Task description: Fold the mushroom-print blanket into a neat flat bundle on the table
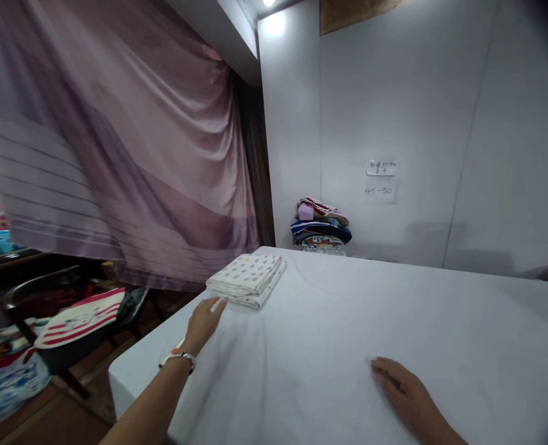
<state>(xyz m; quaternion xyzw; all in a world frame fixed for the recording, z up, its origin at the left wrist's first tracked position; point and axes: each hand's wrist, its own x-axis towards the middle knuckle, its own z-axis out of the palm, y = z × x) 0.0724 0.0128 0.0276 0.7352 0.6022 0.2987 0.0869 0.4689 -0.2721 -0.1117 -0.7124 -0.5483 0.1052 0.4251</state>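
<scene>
My left hand (204, 321) reaches over the left side of the white-covered table (329, 334). Its fingers are extended and the thumb stands apart, close to the near edge of a folded stack of white cloth (246, 274) with small grey motifs. A silvery bracelet (188, 357) circles the left wrist. Low on the right, my right hand (400, 384) is by the tabletop, its fingers curled together. A dark strip shows between its thumb and fingers; whether it is a thing or a shadow I cannot tell.
A small pale item (171, 351) lies by my left wrist. Past the far edge stands a pile of folded fabrics (321, 225) against the white wall panels (417, 105). A pinkish curtain (162, 136) hangs at left, above a chair (81, 318) with a striped cushion.
</scene>
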